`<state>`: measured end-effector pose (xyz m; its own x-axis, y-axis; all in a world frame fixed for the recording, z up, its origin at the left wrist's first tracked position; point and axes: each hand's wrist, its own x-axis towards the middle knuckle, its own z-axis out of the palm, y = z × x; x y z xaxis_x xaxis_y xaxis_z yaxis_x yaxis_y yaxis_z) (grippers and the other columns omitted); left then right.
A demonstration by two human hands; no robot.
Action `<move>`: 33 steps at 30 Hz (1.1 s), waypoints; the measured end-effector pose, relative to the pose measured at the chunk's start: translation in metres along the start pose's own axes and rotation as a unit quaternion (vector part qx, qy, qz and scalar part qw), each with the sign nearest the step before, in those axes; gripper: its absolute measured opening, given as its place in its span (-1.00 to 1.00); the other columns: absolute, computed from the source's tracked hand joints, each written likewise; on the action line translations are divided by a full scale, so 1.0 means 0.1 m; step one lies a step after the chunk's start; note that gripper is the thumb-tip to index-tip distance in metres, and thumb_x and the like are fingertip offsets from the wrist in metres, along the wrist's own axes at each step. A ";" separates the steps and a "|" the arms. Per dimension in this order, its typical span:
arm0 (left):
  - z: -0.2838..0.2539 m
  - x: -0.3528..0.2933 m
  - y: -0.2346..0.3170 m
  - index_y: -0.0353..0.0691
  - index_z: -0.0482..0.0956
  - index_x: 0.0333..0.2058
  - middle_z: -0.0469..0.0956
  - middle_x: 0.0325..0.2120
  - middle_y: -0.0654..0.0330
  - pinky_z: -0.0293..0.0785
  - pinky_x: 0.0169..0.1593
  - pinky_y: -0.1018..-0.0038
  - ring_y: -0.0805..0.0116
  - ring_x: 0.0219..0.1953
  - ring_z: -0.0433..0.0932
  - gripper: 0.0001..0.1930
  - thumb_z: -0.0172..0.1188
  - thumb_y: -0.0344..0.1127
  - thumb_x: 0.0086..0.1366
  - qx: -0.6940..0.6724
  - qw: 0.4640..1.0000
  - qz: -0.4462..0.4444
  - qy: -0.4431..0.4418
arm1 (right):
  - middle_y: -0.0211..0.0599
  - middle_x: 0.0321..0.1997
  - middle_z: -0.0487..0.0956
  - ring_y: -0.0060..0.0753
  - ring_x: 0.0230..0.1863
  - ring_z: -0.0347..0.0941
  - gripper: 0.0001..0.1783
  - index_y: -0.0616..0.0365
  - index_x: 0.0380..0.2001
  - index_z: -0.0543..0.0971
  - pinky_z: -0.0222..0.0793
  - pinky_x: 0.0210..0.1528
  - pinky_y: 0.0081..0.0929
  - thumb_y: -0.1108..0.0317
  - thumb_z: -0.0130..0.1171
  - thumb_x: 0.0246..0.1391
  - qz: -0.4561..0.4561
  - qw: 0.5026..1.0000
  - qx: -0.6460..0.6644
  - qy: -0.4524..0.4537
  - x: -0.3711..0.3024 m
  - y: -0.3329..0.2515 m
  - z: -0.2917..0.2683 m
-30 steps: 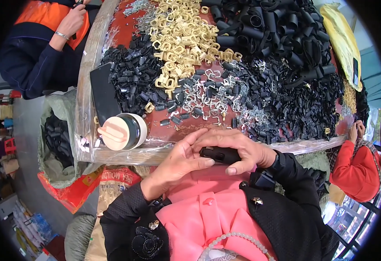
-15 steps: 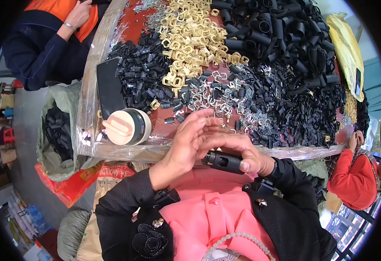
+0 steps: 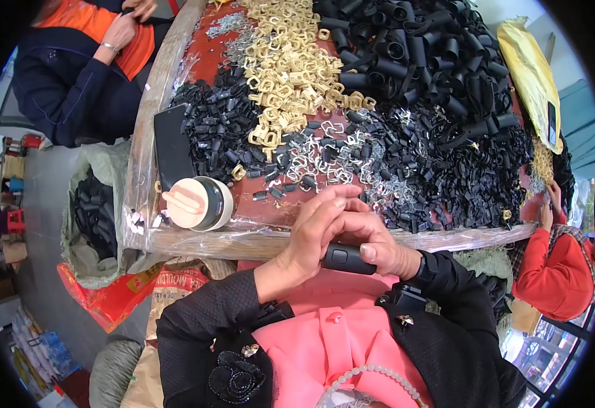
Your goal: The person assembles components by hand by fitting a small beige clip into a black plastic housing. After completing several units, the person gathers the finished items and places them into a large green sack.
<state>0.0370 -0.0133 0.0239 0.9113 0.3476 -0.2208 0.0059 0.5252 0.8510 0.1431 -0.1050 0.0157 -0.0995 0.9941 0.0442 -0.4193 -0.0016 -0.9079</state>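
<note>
Just in front of the table's near edge, my two hands meet around a short black plastic tube [image 3: 346, 258]. My right hand [image 3: 378, 246] is closed on it, with the thumb along its right end. My left hand [image 3: 303, 246] closes over the left end, fingers pressed together and overlapping those of the right hand. A small rectangular outline marks the tube's smooth side. Its left end and anything small between the fingertips are hidden. Beyond my fingers lie silver wire clips [image 3: 311, 158] and small black plastic pieces [image 3: 413, 197].
A lidded cup [image 3: 206, 204] stands at the table's near left corner, beside a flat dark device [image 3: 170, 146]. Beige buckles [image 3: 287, 68] and black tubes [image 3: 420, 54] are heaped farther back. Co-workers sit left [image 3: 73, 75] and right [image 3: 556, 272]. An open sack [image 3: 83, 160] stands left.
My left hand has come in from above the tube and closed against it, fingers no longer spread. The tube has turned, so its slotted opening no longer shows.
</note>
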 end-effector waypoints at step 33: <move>0.19 0.14 -0.45 -0.34 0.35 -0.15 0.48 -0.35 0.13 0.40 -0.25 0.60 0.45 -0.35 0.46 -0.73 -0.01 -0.40 0.16 -0.010 0.976 -0.218 -0.021 | -0.13 -0.30 0.42 -0.06 -0.24 0.34 -0.66 0.21 -0.29 0.43 0.24 -0.20 -0.27 0.27 0.15 -0.18 0.074 0.511 -0.712 0.476 -2.46 -0.70 -0.87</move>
<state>0.0574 -0.0474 -0.0086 0.8399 0.0548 -0.5400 0.3902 0.6305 0.6709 0.2754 -0.3401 0.0317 0.7336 0.5981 0.3228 0.6779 -0.6777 -0.2848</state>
